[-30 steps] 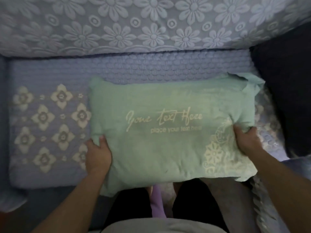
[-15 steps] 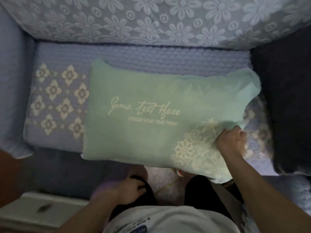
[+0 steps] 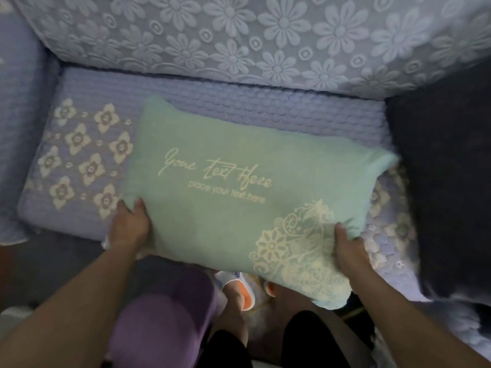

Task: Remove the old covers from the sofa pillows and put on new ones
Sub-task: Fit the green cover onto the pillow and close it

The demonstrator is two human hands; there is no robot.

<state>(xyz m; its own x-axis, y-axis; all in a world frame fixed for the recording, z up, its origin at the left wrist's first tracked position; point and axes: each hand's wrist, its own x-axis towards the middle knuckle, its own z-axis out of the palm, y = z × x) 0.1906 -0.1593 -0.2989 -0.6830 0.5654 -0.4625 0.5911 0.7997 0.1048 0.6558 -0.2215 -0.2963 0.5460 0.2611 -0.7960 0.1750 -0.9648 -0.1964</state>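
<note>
A pillow in a mint-green cover (image 3: pixel 228 197) with cream script lettering and a floral corner print lies tilted over the front edge of the sofa seat. My left hand (image 3: pixel 130 224) grips its near left edge, thumb on top. At the near right edge my right hand (image 3: pixel 348 248) grips the cover beside the floral print. A purple cloth (image 3: pixel 164 322) hangs over my left forearm, down by my legs.
The sofa seat cushion (image 3: pixel 79 160) is lilac and quilted with cream flowers; its backrest (image 3: pixel 239 35) carries a floral lace throw. A dark pillow (image 3: pixel 446 187) stands at the right end. My feet in orange-and-white slippers (image 3: pixel 244 290) show below the pillow.
My left hand came back up from my lap and took hold of the pillow's left edge, with a purple cloth now over that forearm. My right hand slid down the right edge.
</note>
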